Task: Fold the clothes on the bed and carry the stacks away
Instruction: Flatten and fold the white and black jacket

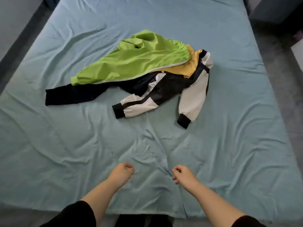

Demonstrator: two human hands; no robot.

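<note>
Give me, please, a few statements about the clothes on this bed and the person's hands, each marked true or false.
1. The green garment lies on top of the pile. True.
2. The left hand grips a sleeve. False: it holds nothing and is over the blue sheet, short of the clothes.
3. The black-and-white jacket is neatly folded. False: it lies unfolded, with both cuffed sleeves stretched out.
4. A yellow garment shows from under the green one. True.
5. The right hand is apart from the clothes. True.
</note>
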